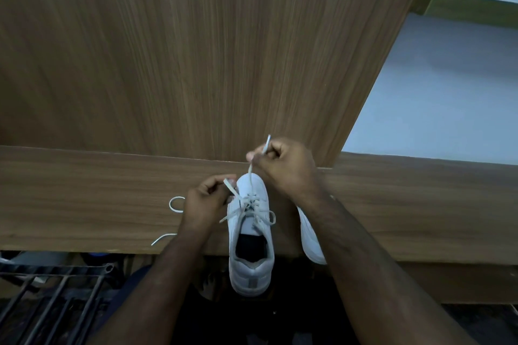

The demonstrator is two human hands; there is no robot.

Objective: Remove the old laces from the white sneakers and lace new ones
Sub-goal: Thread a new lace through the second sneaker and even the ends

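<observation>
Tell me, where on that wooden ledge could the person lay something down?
The ledge lies bare to the right of the second sneaker, and at the far left beyond the loose lace. The middle is crowded: both hands work the laced sneaker.

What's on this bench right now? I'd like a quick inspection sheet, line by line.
Surface: wooden bench against a wooden panel.
Job's things: white sneaker, heel overhanging the near edge; its lace partly threaded; second sneaker behind the right forearm.
Clutter: loose lace lying left of the sneaker.
Grippers: left hand and right hand each pinch a lace end.
Cables: nothing seen.
Surroundings: dark metal rack lower left; pale floor right.
</observation>
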